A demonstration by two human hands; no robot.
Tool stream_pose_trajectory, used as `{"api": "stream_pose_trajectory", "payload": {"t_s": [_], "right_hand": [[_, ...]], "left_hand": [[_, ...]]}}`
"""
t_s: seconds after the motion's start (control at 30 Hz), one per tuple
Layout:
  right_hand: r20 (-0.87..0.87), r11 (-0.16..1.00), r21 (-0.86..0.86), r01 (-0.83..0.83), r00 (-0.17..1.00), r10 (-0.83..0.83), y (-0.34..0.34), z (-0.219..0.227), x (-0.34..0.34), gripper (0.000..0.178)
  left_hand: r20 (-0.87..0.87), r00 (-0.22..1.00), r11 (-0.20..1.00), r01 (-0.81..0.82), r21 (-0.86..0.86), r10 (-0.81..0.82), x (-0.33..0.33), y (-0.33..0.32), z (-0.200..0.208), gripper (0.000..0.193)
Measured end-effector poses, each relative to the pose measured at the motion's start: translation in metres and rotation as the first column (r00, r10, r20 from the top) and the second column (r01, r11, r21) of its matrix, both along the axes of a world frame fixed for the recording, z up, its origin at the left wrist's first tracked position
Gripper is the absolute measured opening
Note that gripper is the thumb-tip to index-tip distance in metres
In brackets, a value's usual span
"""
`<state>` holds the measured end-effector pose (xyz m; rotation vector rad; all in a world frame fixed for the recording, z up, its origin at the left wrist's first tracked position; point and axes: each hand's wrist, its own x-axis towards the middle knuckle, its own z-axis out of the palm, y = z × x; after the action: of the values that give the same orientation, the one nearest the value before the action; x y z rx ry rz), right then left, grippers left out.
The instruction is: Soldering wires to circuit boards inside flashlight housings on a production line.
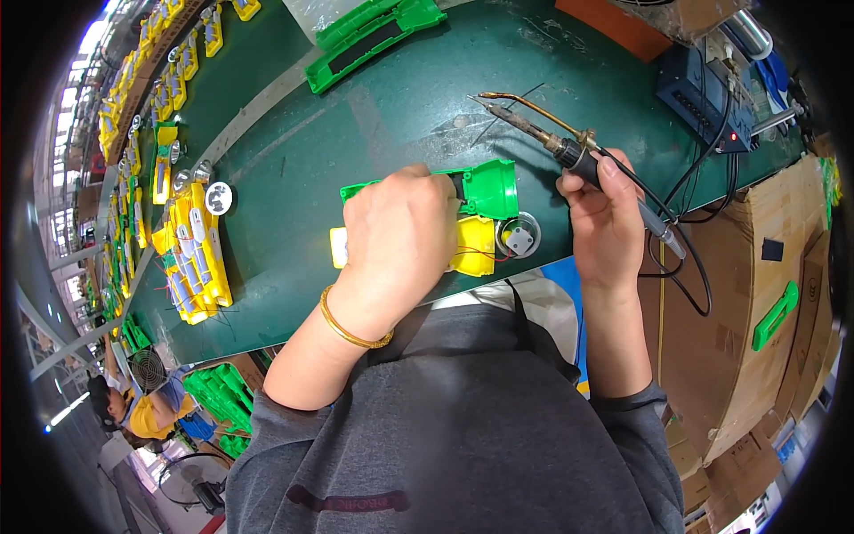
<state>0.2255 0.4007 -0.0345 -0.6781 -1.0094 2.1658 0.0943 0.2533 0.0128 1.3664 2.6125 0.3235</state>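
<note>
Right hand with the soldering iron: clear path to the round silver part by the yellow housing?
Probably yes: the right hand is close beside the round silver part, which lies uncovered, with bare table between.

A green-and-yellow plastic torch housing [485, 214] lies flat at the table edge; soldering iron [543, 133] tilted above.

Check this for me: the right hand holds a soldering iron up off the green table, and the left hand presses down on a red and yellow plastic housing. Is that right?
Not quite. The housing under the left hand is green and yellow, not red and yellow, as the head view shows. The rest stands: the right hand holds the soldering iron up off the green table.
</note>
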Motion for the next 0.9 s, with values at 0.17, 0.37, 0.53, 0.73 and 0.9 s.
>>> {"api": "stream_pose_trajectory", "payload": {"t_s": [0.17, 0.37, 0.53, 0.73, 0.9], "right_hand": [[0.005, 1.000, 0.002, -0.007, 1.000, 0.007, 0.003, 0.000, 0.000, 0.018], [-0.001, 1.000, 0.002, -0.015, 1.000, 0.015, 0.006, 0.000, 0.002, 0.019], [0.032, 1.000, -0.016, -0.001, 1.000, 0.001, 0.004, 0.002, 0.000, 0.019], [0.055, 1.000, 0.022, -0.001, 0.998, -0.001, 0.005, 0.003, 0.003, 0.020], [0.052, 1.000, 0.014, 0.027, 0.998, -0.028, 0.013, 0.003, 0.011, 0.020]], "left_hand": [[0.067, 0.998, 0.997, 0.004, 0.076, -0.009, 0.001, -0.001, 0.001, 0.013], [0.112, 0.993, 0.988, -0.037, 0.151, 0.021, 0.002, -0.003, -0.002, 0.012], [0.094, 0.995, 0.991, -0.037, 0.127, 0.025, 0.000, -0.002, -0.006, 0.011], [0.086, 0.996, 0.995, -0.024, 0.094, 0.016, -0.001, -0.001, -0.005, 0.011], [0.106, 0.994, 0.965, -0.061, 0.254, 0.035, -0.036, -0.015, 0.008, 0.013]]}}
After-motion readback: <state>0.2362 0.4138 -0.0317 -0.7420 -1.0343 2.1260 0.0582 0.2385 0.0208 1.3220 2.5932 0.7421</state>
